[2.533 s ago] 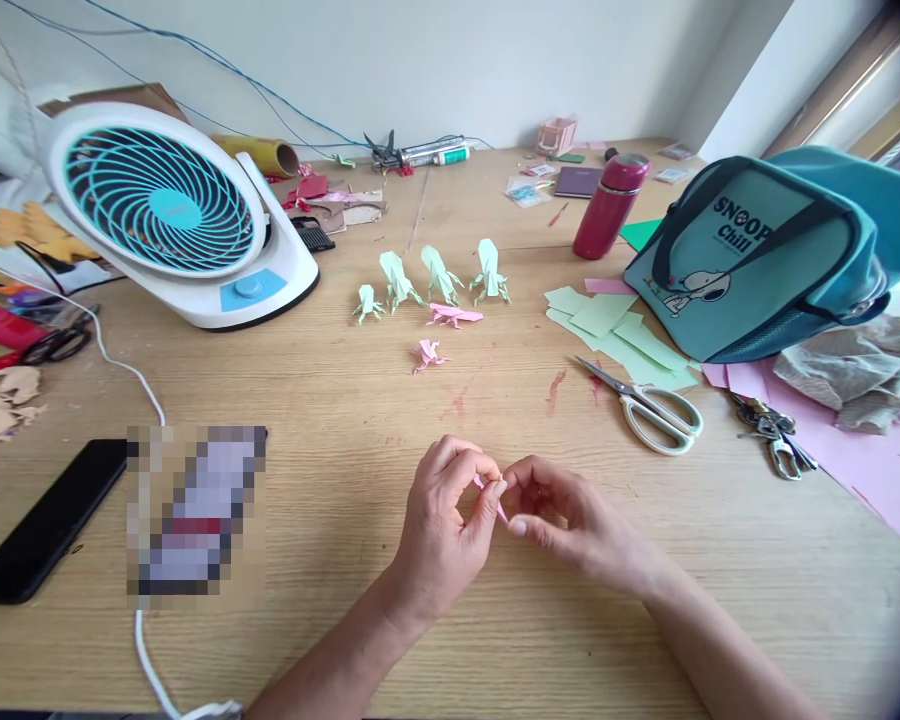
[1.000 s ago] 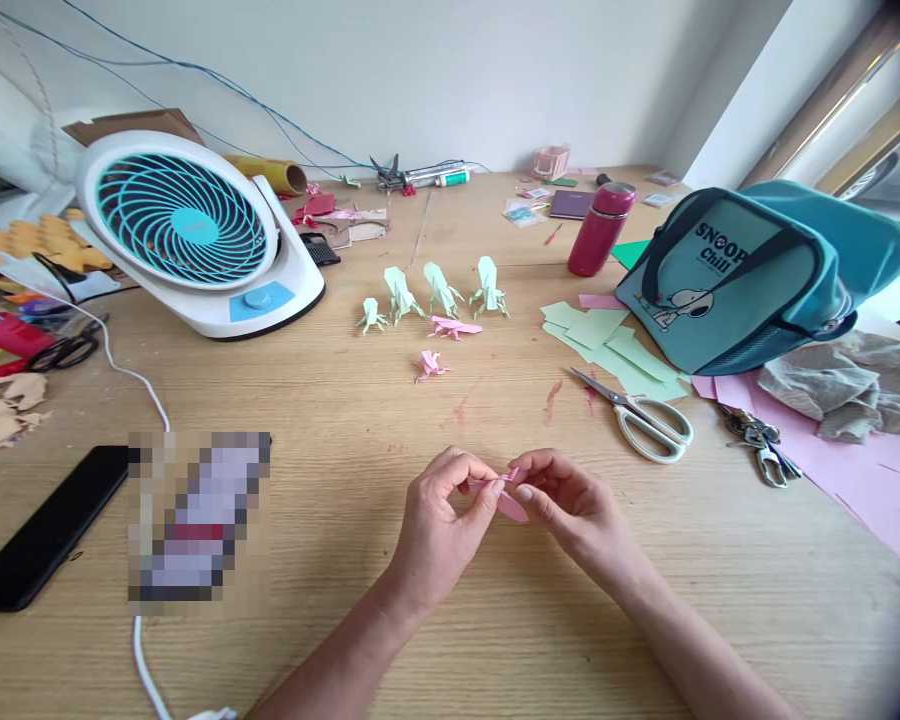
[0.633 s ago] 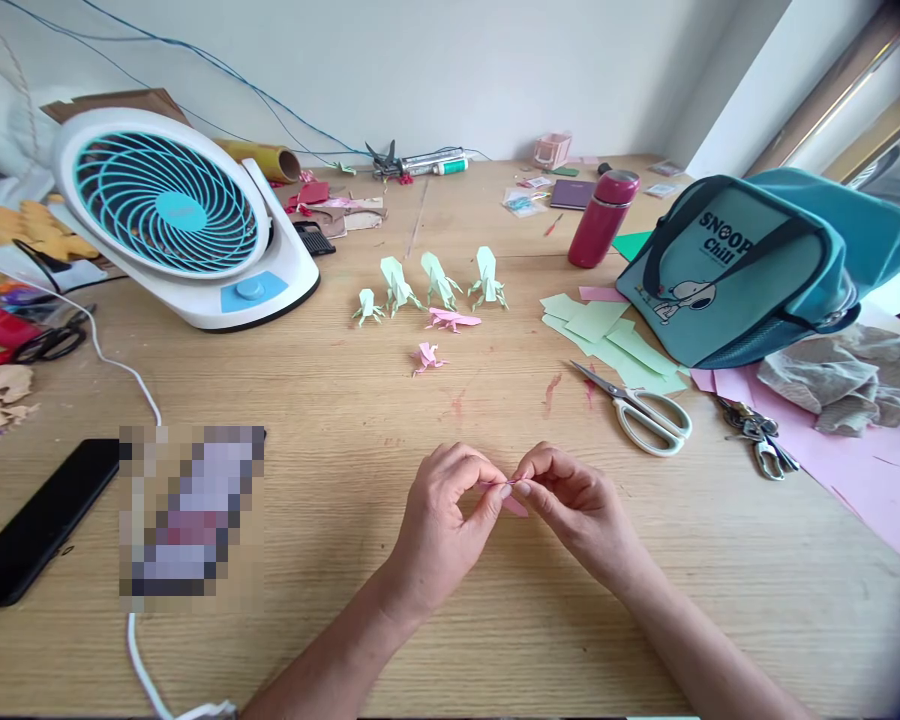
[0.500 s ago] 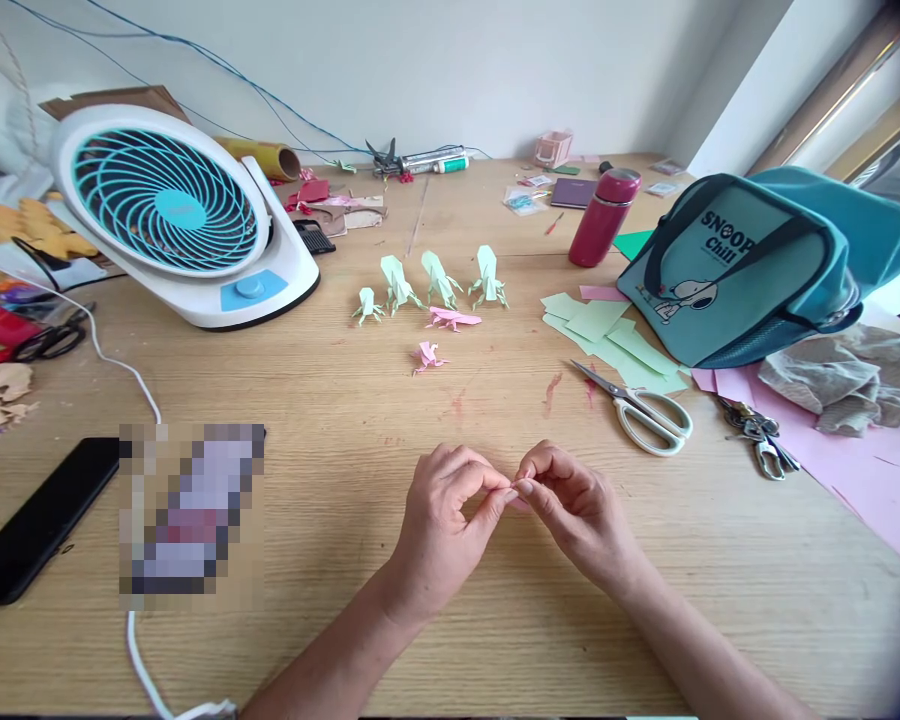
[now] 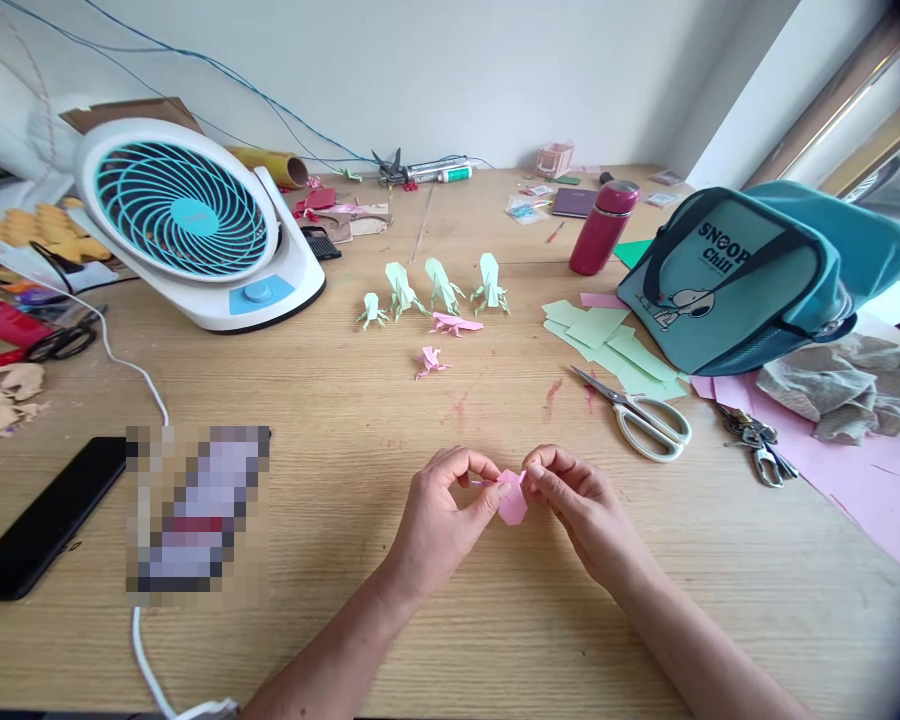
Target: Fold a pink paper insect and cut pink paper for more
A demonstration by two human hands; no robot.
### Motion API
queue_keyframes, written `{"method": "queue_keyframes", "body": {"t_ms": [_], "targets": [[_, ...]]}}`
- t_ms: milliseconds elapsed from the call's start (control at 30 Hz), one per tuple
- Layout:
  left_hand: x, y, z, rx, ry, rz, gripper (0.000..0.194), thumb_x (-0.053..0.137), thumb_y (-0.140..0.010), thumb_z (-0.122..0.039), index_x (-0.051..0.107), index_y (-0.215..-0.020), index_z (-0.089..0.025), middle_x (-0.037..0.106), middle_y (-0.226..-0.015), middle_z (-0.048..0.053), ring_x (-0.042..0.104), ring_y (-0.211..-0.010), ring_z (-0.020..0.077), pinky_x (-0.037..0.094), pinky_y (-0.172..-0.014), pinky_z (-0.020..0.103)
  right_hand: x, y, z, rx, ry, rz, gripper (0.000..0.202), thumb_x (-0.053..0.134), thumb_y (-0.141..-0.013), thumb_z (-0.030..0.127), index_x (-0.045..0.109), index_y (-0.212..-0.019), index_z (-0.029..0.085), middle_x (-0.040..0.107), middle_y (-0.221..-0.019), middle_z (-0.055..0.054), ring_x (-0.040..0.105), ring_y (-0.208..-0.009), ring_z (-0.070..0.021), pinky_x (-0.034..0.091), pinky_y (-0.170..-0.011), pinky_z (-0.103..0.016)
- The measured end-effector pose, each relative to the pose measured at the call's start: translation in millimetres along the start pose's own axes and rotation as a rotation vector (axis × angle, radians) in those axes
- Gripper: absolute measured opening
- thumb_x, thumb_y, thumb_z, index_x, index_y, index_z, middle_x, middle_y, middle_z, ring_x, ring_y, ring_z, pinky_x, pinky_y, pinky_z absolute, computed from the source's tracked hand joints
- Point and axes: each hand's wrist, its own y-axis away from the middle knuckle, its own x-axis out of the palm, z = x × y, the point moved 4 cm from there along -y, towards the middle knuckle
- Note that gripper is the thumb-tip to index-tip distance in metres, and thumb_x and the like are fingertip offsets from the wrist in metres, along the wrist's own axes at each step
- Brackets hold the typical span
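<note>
A small pink folded-paper figure [image 5: 513, 503] is held between my two hands above the near part of the table. My left hand [image 5: 446, 505] pinches its left side between thumb and fingers. At its upper right, my right hand [image 5: 576, 500] pinches a thin part of the paper. Fingertips hide some of the folds. Beyond my hands stand a pink origami insect [image 5: 430, 362] and a longer pink one [image 5: 456, 323]. Behind these, several pale green origami insects [image 5: 444, 285] form a row.
White-handled scissors [image 5: 649, 425] lie right of my hands, beside green paper sheets [image 5: 607, 335] and keys [image 5: 756, 440]. A teal bag [image 5: 735, 280] and a red flask [image 5: 604, 228] stand behind. On the left are a fan [image 5: 195, 225], a black phone [image 5: 49, 515] and a blurred-out device [image 5: 202, 510].
The pink paper figure has turned so its broad face shows between my hands. My fingertips have moved slightly apart, and the camera view has shifted a little.
</note>
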Motion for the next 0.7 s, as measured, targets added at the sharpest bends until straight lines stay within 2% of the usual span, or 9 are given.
{"method": "queue_keyframes", "body": {"t_ms": [167, 333, 433, 600, 700], "targets": [[-1.3, -0.5, 3.9, -0.053, 0.061, -0.014, 0.015, 0.066, -0.085, -0.029, 0.063, -0.074, -0.020, 0.065, -0.073, -0.001, 0.052, -0.071, 0.0138, 0.043, -0.071, 0.026, -2.5, -0.8, -1.8, 0.020, -0.010, -0.041, 0.031, 0.068, -0.083, 0.050, 0.062, -0.086, 0.020, 0.058, -0.081, -0.002, 0.051, -0.074, -0.0142, 0.042, -0.070, -0.026], [-4.8, 1.6, 7.1, -0.004, 0.102, -0.138, 0.010, 0.067, -0.086, -0.029, 0.060, -0.087, -0.021, 0.065, -0.080, -0.001, 0.052, -0.073, 0.0130, 0.043, -0.071, 0.025, 4.6, 0.4, -0.5, 0.055, 0.036, 0.052, 0.036, 0.074, -0.079, 0.049, 0.064, -0.097, 0.020, 0.063, -0.088, -0.003, 0.056, -0.078, -0.0160, 0.044, -0.072, -0.028], [-4.4, 2.6, 9.2, -0.015, 0.113, -0.176, 0.017, 0.068, -0.085, -0.030, 0.057, -0.095, -0.022, 0.065, -0.078, -0.001, 0.051, -0.071, 0.0132, 0.044, -0.072, 0.026, 9.8, 1.0, -3.0, 0.045, 0.086, 0.120, 0.032, 0.076, -0.076, 0.048, 0.066, -0.082, 0.018, 0.064, -0.077, -0.002, 0.056, -0.074, -0.0158, 0.043, -0.071, -0.029], [0.2, 1.3, 11.9, -0.072, 0.193, -0.102, 0.036, 0.074, -0.080, -0.032, 0.057, -0.109, -0.021, 0.067, -0.085, 0.000, 0.055, -0.074, 0.0132, 0.045, -0.076, 0.026, 7.9, 0.8, -5.4, -0.027, 0.069, 0.051, 0.032, 0.076, -0.076, 0.049, 0.065, -0.071, 0.019, 0.065, -0.070, -0.001, 0.057, -0.071, -0.0163, 0.043, -0.072, -0.030], [3.8, 0.4, 15.7, -0.097, 0.206, -0.040, 0.020, 0.073, -0.080, -0.034, 0.065, -0.090, -0.019, 0.068, -0.085, 0.002, 0.056, -0.073, 0.0136, 0.045, -0.072, 0.025, 6.0, 0.1, -2.9, -0.077, 0.058, 0.017, 0.030, 0.076, -0.076, 0.048, 0.066, -0.071, 0.020, 0.067, -0.070, -0.001, 0.059, -0.072, -0.0168, 0.045, -0.073, -0.030]]}}
